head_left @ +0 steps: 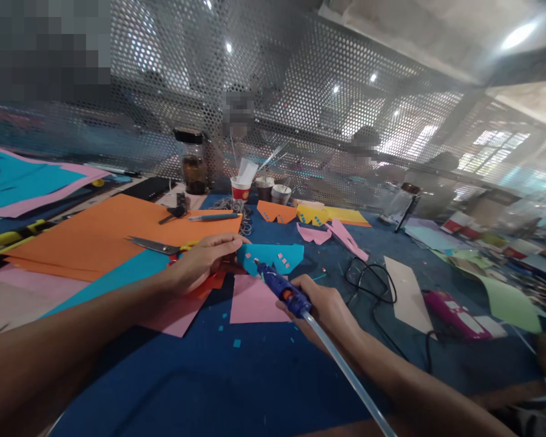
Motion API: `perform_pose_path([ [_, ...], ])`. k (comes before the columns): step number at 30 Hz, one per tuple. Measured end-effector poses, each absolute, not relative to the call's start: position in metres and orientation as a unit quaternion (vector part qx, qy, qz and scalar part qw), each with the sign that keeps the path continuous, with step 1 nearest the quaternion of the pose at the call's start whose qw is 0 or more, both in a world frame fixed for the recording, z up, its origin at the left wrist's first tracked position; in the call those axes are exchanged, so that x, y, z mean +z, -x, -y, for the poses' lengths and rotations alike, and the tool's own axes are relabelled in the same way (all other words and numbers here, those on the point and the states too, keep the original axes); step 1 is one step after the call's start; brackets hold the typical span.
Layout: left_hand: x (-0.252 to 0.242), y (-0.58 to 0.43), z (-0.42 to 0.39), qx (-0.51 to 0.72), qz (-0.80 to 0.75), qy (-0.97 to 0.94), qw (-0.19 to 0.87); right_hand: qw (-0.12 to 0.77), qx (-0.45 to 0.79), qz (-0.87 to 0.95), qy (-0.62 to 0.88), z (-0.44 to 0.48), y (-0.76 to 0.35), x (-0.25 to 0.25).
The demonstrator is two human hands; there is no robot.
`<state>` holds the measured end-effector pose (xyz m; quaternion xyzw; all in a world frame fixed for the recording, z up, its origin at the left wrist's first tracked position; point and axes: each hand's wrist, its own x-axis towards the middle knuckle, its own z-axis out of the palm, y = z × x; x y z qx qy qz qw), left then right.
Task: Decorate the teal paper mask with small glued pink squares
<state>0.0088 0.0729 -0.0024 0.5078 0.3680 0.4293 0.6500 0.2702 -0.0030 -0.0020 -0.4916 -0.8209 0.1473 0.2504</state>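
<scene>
My left hand (212,258) is closed on the left end of a blue paper cutout (268,254) with small pink squares stuck on it. My right hand (316,303) grips a blue glue gun (279,285), its nozzle at the front of the cutout; whether it touches cannot be seen. A long clear glue stick (346,370) sticks out of the gun's back. Below the cutout lies a pink paper sheet (255,306). Close to my left hand are scissors (157,245) with yellow and red handles, partly hidden by the hand.
Orange sheets (91,240) cover the left side. Behind stand an orange cutout (275,212), a yellow cutout (312,215), paper cups (241,189) and a dark-lidded jar (193,164). To the right lie a black cable (368,285) and a magenta phone-like object (457,314). A perforated screen (291,115) rises beyond.
</scene>
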Motion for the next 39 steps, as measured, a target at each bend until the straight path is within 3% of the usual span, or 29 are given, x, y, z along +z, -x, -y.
perform_pose_path([
  [12,0.002,-0.009,-0.069,0.429,-0.351,-0.514,0.655,0.348,0.369,0.692,0.513,0.028,-0.244,0.009],
  [24,0.000,-0.009,-0.068,0.438,-0.355,-0.514,0.646,0.367,0.367,0.682,0.516,0.026,-0.244,-0.015],
  [39,0.003,-0.010,-0.068,0.434,-0.360,-0.524,0.639,0.311,0.358,0.699,0.535,0.024,-0.241,-0.006],
])
